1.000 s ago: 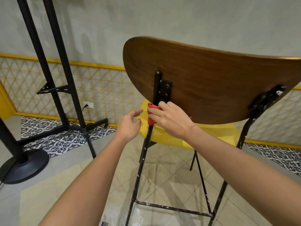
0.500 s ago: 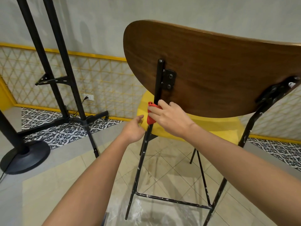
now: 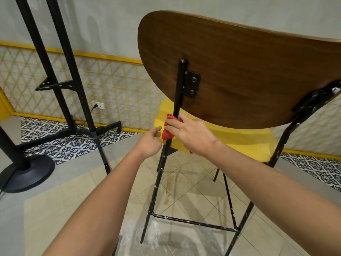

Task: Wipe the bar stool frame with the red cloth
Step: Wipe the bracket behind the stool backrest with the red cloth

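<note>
A: Nearest first. Both forearms reach in from the bottom edge. Hands?

B: Left hand (image 3: 149, 143), centre frame: fingers loosely curled, holding nothing, thumb pointing at the cloth (image 3: 166, 134). Whether the thumb touches it, cannot tell. Right hand (image 3: 191, 135) just right of it, fingers wrapped over the red cloth and gripping it around the stool frame (image 3: 160, 169).

A: Where on the frame?

B: On the left rear upright, level with the edge of the yellow seat (image 3: 239, 143), below the bracket (image 3: 191, 84) on the wooden backrest (image 3: 239, 71).

A: Change from half a second back?

B: Cloth and right hand sit slightly lower on the upright, further from its top. Left hand has stayed close beside them. Grip looks the same.

A: Lower down?

B: Footrest bar (image 3: 193, 221), lower centre, paint chipped white in spots.

A: Further off?

B: Black stand (image 3: 60, 52) with round base (image 3: 27, 174), left side. Behind it, a wall socket (image 3: 98, 105) with a plug in it.
</note>
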`<move>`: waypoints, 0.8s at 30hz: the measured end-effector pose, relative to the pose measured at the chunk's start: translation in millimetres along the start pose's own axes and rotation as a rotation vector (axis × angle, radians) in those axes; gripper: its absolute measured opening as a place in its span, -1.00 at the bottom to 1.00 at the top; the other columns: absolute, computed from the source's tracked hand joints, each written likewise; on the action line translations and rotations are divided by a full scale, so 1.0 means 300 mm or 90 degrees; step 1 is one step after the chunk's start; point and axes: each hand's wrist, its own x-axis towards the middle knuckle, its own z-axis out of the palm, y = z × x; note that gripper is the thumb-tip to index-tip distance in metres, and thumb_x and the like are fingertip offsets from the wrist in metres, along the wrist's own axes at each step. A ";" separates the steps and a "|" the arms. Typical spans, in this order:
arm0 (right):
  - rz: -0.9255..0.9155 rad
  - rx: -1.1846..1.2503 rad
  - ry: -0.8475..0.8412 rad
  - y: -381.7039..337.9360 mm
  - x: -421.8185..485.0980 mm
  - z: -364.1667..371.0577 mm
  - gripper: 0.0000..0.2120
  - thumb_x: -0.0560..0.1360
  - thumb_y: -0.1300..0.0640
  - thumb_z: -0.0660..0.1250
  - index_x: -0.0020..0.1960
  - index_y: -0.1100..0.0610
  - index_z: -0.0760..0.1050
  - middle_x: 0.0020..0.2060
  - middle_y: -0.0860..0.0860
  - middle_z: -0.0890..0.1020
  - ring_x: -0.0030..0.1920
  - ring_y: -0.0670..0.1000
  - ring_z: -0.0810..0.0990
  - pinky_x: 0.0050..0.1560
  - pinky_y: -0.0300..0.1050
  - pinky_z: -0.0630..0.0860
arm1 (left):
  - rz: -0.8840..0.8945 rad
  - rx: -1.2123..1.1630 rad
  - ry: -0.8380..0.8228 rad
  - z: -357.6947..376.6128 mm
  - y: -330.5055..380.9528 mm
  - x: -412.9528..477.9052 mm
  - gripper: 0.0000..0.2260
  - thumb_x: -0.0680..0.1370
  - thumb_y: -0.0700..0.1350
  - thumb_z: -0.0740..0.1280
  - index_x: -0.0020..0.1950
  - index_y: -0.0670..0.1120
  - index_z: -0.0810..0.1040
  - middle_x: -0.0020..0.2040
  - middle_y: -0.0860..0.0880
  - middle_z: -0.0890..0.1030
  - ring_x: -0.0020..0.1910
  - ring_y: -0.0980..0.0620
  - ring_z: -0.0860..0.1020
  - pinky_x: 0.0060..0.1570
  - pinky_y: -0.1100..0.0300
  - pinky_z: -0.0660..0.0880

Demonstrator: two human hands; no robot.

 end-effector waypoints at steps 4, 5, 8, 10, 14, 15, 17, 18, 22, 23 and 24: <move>0.040 0.020 0.051 0.000 0.002 -0.018 -0.45 0.22 0.33 0.53 0.20 0.18 0.52 0.18 0.10 0.57 -0.04 0.15 0.53 -0.45 -0.11 0.50 | 0.005 0.001 -0.007 -0.007 0.001 -0.003 -0.44 0.52 -0.38 0.15 0.48 -0.02 0.23 0.37 0.00 0.42 0.16 0.04 0.41 -0.05 0.29 0.33; 0.042 0.018 0.053 -0.002 0.003 -0.017 -0.45 0.24 0.33 0.52 0.21 0.18 0.51 0.19 0.11 0.56 -0.02 0.15 0.52 -0.44 -0.10 0.51 | 0.003 0.000 -0.013 -0.010 -0.003 -0.002 -0.44 0.52 -0.38 0.16 0.48 -0.02 0.23 0.38 0.00 0.41 0.24 0.02 0.40 0.01 0.27 0.31; 0.017 0.010 0.011 -0.024 -0.004 0.011 -0.54 0.40 0.34 0.37 0.28 0.18 0.43 0.26 0.10 0.48 0.09 0.16 0.46 -0.36 -0.05 0.54 | -0.005 -0.003 -0.034 -0.012 -0.001 -0.009 -0.42 0.53 -0.37 0.19 0.52 -0.03 0.18 0.44 0.01 0.36 0.38 0.01 0.32 0.10 0.28 0.26; -0.002 0.020 -0.026 -0.041 -0.020 0.034 -0.58 0.46 0.34 0.28 0.31 0.19 0.40 0.30 0.08 0.44 0.12 0.15 0.43 -0.31 -0.04 0.54 | -0.001 0.005 -0.045 -0.009 0.006 -0.014 -0.41 0.53 -0.34 0.22 0.53 -0.03 0.15 0.46 0.00 0.32 0.42 -0.01 0.29 0.15 0.26 0.26; -0.015 0.049 0.021 -0.025 -0.029 0.030 -0.55 0.34 0.37 0.39 0.22 0.20 0.51 0.23 0.11 0.54 -0.01 0.17 0.52 -0.37 -0.04 0.53 | 0.004 0.034 -0.059 -0.011 0.004 -0.025 -0.36 0.51 -0.34 0.21 0.54 -0.02 0.10 0.49 -0.01 0.28 0.44 -0.02 0.26 0.21 0.26 0.23; -0.006 0.052 0.051 -0.012 -0.028 0.023 -0.51 0.28 0.39 0.43 0.21 0.22 0.53 0.20 0.12 0.56 -0.06 0.18 0.54 -0.37 -0.04 0.53 | 0.004 0.035 -0.060 -0.015 0.002 -0.026 -0.35 0.50 -0.36 0.19 0.54 -0.02 0.09 0.49 -0.01 0.28 0.45 -0.02 0.25 0.20 0.27 0.23; 0.013 0.034 0.098 0.011 -0.020 0.006 -0.44 0.19 0.39 0.50 0.18 0.22 0.54 0.18 0.12 0.58 -0.11 0.16 0.55 -0.34 -0.07 0.55 | 0.000 0.029 -0.062 -0.021 0.000 -0.026 -0.33 0.49 -0.39 0.16 0.54 -0.01 0.10 0.49 0.00 0.28 0.45 -0.01 0.25 0.17 0.26 0.24; 0.015 0.014 0.106 0.017 -0.015 0.008 -0.43 0.19 0.37 0.52 0.19 0.21 0.54 0.18 0.12 0.58 -0.11 0.16 0.55 -0.31 -0.06 0.56 | -0.003 0.021 -0.063 -0.023 0.000 -0.025 -0.33 0.48 -0.39 0.16 0.54 -0.01 0.10 0.48 0.00 0.29 0.44 0.00 0.26 0.13 0.27 0.25; -0.018 0.004 0.084 -0.003 -0.021 0.047 -0.47 0.22 0.31 0.55 0.18 0.18 0.56 0.15 0.09 0.59 -0.11 0.13 0.55 -0.36 -0.07 0.55 | -0.002 -0.006 -0.070 -0.027 0.005 -0.026 -0.33 0.48 -0.39 0.16 0.54 -0.02 0.10 0.48 0.01 0.29 0.28 0.10 0.35 0.05 0.28 0.28; -0.035 -0.002 0.064 -0.013 -0.026 0.058 -0.50 0.23 0.29 0.54 0.15 0.16 0.57 0.13 0.06 0.60 -0.11 0.11 0.55 -0.38 -0.10 0.52 | -0.002 -0.010 -0.073 -0.026 0.004 -0.028 -0.33 0.48 -0.39 0.16 0.54 -0.02 0.10 0.48 0.01 0.29 0.30 0.10 0.34 0.05 0.29 0.27; -0.052 -0.012 0.040 -0.023 -0.029 0.071 -0.53 0.23 0.26 0.54 0.13 0.13 0.58 0.11 0.03 0.60 -0.11 0.08 0.54 -0.40 -0.12 0.49 | -0.001 -0.015 -0.073 -0.026 0.002 -0.030 -0.34 0.49 -0.38 0.18 0.54 -0.02 0.10 0.49 0.01 0.28 0.35 0.07 0.33 0.07 0.30 0.26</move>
